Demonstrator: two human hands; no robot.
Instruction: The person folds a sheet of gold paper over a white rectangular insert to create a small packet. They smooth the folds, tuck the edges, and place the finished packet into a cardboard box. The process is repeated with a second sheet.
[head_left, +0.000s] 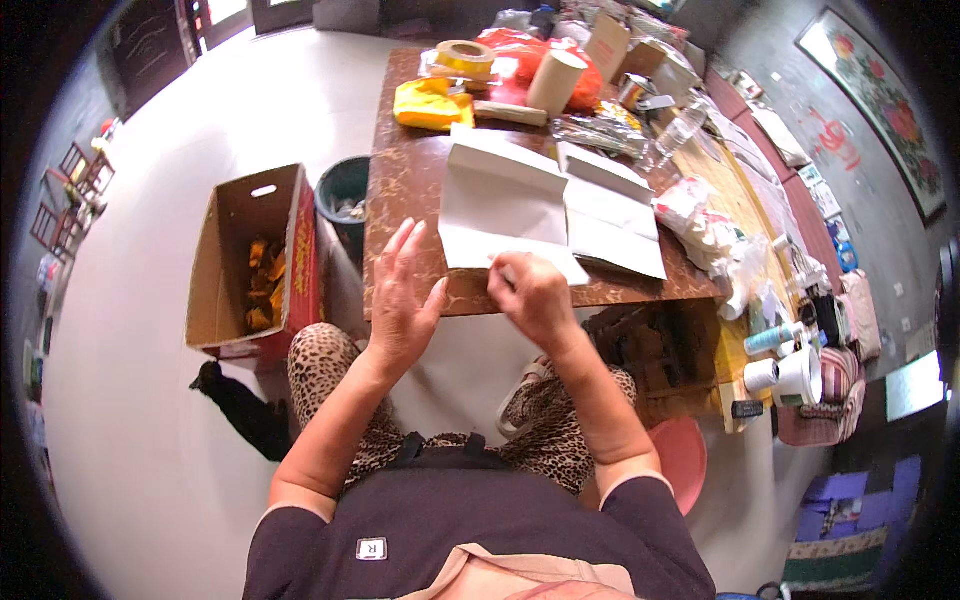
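A creased white paper sheet (506, 199), its far part folded up, lies before me on the brown marbled tabletop (405, 187). Beside it to the right rests a second creased white sheet (611, 217). My left hand (405, 289) is raised at the table's front edge, left of the first sheet, fingers apart and nothing in it. At that sheet's near edge, my right hand (532, 296) has its fingers curled. Something small and pale shows between those fingers, but whether they grip it or the paper edge is unclear.
Behind the sheets are a yellow packet (433, 103), a tape roll (465, 56), a cardboard tube (556, 81) and red plastic bags (506, 45). A clear bottle (681, 131) stands right. A cardboard box (240, 217), a bin (341, 187) and a black cat (244, 409) are left.
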